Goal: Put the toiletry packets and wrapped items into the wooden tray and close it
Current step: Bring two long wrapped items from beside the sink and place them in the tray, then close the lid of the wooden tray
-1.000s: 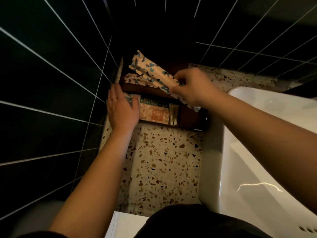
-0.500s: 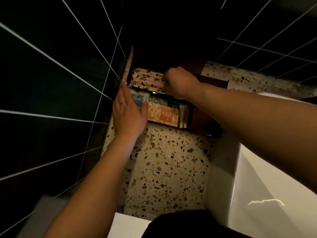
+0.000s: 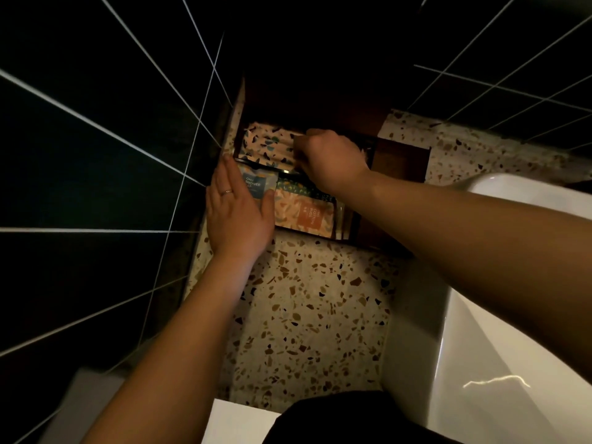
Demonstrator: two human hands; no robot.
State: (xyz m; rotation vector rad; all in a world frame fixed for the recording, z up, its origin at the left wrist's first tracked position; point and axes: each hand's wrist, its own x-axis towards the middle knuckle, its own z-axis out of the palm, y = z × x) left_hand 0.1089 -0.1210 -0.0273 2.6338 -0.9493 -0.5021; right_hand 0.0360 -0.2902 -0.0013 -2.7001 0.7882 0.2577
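At upper centre, the dark wooden tray [image 3: 398, 165] sat open on the speckled terrazzo counter [image 3: 307, 315]. Your left hand [image 3: 237, 209] lay flat, fingers loose, on the blue shower-cap packet [image 3: 256, 184]; your right hand [image 3: 330, 158] was clenched over the patterned wrapped items [image 3: 266, 145] inside.

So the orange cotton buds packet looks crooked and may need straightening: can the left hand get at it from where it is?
Probably yes: the left hand lies flat beside the cotton buds packet, whose top is uncovered.
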